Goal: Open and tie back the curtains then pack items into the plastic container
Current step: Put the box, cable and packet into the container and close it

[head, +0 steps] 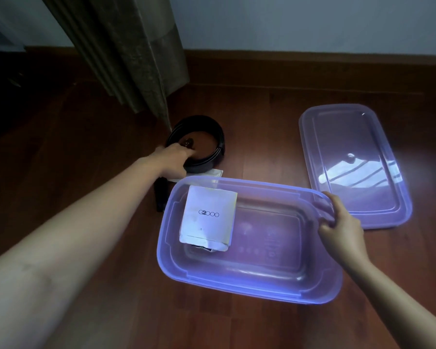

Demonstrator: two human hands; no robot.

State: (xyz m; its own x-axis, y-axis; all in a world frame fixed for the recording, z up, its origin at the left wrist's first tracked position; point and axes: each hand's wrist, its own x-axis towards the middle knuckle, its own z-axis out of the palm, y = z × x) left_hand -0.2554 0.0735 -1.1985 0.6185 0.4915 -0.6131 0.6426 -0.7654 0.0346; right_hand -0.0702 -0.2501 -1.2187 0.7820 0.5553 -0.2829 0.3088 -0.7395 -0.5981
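**Packing on the wooden floor (262,122), both hands engaged.**
Curtain (126,46) hangs at 11 o'clock. Left hand (173,157) curls its fingers over the coiled black belt (213,137), at 11 o'clock from the plastic container (237,282). A white packet (208,215) lies in its 9 o'clock end. Right hand (342,222) grips its 3 o'clock rim. Lid (355,167) lies at 2 o'clock.

Fingertips of the left hand (173,157) vanish inside the coiled black leather belt (218,144), small brown thing (187,141) in there's too blurry to tell, olive fabric curtain (126,46) cropped up top.
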